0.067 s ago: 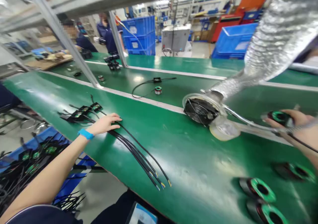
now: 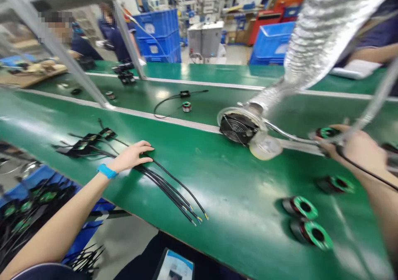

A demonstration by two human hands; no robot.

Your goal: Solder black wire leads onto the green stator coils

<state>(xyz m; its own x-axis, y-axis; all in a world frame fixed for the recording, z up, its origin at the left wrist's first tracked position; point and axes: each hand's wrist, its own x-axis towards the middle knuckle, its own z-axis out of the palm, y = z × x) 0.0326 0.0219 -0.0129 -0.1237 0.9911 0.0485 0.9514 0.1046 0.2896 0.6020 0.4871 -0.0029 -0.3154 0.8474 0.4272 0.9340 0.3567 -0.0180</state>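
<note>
Glossy green bench point(image 2: 236, 189) in a factory; left hand point(image 2: 132, 155) spread flat on black cables point(image 2: 168, 184), right hand point(image 2: 357, 147) pinching a green-rimmed coil point(image 2: 326, 132).

Black cables point(image 2: 161, 180) with yellow tips are seen under the left hand point(image 2: 132, 155); green-and-red coils point(image 2: 300, 207) below the right hand point(image 2: 354, 147).

My right hand point(image 2: 357, 149) is smeared with motion blur — I can't tell how its fingers sit on the green coil point(image 2: 326, 132) (its black lead runs off the right edge).
</note>
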